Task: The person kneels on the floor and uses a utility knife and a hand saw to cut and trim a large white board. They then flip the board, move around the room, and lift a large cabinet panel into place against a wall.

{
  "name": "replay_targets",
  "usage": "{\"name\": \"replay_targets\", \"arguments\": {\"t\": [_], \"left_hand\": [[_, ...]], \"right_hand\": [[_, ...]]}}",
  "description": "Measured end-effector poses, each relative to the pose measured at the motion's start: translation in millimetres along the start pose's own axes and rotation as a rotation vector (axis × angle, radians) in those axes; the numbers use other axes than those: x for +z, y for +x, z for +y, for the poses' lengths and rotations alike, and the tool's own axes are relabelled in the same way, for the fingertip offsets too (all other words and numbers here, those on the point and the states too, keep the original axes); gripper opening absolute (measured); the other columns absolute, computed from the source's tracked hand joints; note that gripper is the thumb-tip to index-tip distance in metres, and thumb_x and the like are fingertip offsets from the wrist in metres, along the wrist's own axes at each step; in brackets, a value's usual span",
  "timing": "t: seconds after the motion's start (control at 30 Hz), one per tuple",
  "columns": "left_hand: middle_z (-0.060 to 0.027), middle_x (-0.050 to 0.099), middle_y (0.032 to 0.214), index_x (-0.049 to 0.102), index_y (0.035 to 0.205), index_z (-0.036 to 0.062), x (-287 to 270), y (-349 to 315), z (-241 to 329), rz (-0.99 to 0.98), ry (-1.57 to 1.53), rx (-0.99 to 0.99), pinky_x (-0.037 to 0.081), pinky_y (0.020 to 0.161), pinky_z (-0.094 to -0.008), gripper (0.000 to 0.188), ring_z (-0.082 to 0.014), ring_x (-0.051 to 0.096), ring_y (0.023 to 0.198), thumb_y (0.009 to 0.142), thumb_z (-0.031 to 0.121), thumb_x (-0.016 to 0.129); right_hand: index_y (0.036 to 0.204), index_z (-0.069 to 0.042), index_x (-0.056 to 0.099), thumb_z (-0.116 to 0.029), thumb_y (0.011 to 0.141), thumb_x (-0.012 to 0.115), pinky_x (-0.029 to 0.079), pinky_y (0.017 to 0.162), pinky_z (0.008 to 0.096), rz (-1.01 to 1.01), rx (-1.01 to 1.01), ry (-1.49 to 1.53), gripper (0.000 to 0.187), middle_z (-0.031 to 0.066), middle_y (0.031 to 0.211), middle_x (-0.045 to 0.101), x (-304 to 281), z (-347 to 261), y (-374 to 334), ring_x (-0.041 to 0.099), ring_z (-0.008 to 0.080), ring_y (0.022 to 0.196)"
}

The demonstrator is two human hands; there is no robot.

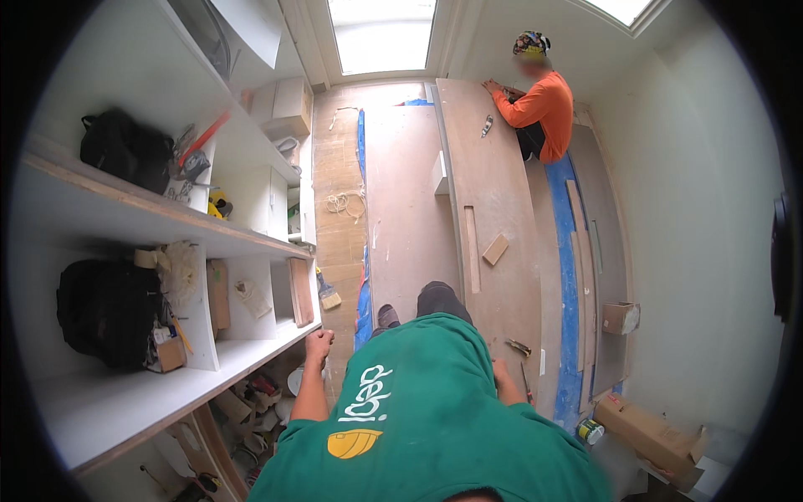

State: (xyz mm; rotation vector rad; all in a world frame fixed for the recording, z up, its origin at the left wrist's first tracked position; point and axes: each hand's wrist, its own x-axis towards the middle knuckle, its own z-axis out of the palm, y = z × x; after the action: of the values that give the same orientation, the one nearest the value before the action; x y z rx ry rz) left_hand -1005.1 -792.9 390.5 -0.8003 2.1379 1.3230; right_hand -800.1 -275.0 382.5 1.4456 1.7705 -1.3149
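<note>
My left hand [319,343] is closed in a loose fist beside the front edge of the white shelving [276,339], and I see nothing in it. My right hand [498,366] is mostly hidden behind my green shirt, near the close end of a long raised wooden panel [510,201]; its fingers do not show. A hand tool with a dark handle [519,346] and a thin tool with a red end [527,383] lie close to it. Farther up the panel rest a small wooden block [495,249] and a narrow wood strip [473,249].
A co-worker in an orange top [544,113] crouches at the panel's far right, hands on it near a small tool [487,125]. A brush [329,294] and cord [347,203] lie on the left floor. Backpacks [109,314] fill shelves. A cardboard box [648,435] and can [590,431] stand right.
</note>
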Motion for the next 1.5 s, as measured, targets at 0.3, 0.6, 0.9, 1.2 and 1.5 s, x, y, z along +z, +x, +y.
{"name": "replay_targets", "arguments": {"t": [0.3,0.6,0.9,1.2,1.5], "left_hand": [[-0.0056,0.070,0.074,0.075,0.089,-0.0011,20.7,135.5,130.2,0.015,-0.051,-0.065,0.050,0.062,-0.0289,0.023,-0.0131,0.063,0.065,0.088,0.021,0.069],[-0.0158,0.076,0.086,0.076,0.096,0.0013,75.4,198.0,169.7,-0.046,0.118,-0.036,0.054,0.073,-0.0360,0.030,-0.0206,0.070,0.076,0.090,0.028,0.065],[-0.0104,0.074,0.078,0.078,0.089,0.0020,86.6,322.6,334.6,0.097,-0.108,-0.252,0.053,0.067,-0.0339,0.024,-0.0148,0.068,0.071,0.087,0.024,0.068],[-0.0131,0.076,0.090,0.078,0.094,0.0042,27.1,419.3,510.9,0.270,-0.157,-0.124,0.055,0.079,-0.0359,0.027,-0.0230,0.072,0.084,0.085,0.029,0.071],[-0.0114,0.076,0.089,0.078,0.089,0.0100,59.8,450.2,568.7,0.583,-0.288,-0.241,0.056,0.077,-0.0357,0.020,-0.0244,0.073,0.084,0.083,0.025,0.067]], "right_hand": [[0.114,0.004,0.069,-0.022,0.086,0.068,0.058,0.063,0.0457,0.112,0.081,-0.035,0.038,0.0186,0.097,0.073,0.7,-215.4,93.1,0.072,0.0311,0.077],[0.099,0.000,0.067,-0.019,0.091,0.059,0.048,0.050,0.0280,-0.009,-0.196,-0.095,0.022,0.0040,0.078,0.064,-26.5,-492.2,245.6,0.062,0.0133,0.063],[0.105,0.001,0.064,-0.019,0.092,0.058,0.045,0.046,0.0261,-0.133,-0.226,-0.019,0.024,0.0038,0.077,0.063,35.2,-712.8,288.2,0.060,0.0120,0.061],[0.110,0.007,0.071,-0.023,0.088,0.063,0.053,0.088,0.0425,-0.239,-0.654,-0.484,0.038,0.0239,0.103,0.073,118.7,-907.3,307.2,0.071,0.0322,0.096],[0.111,0.001,0.072,-0.028,0.088,0.066,0.054,0.088,0.0411,-0.400,-0.830,-1.080,0.037,0.0227,0.102,0.073,190.3,-1107.0,358.7,0.072,0.0359,0.096]]}}
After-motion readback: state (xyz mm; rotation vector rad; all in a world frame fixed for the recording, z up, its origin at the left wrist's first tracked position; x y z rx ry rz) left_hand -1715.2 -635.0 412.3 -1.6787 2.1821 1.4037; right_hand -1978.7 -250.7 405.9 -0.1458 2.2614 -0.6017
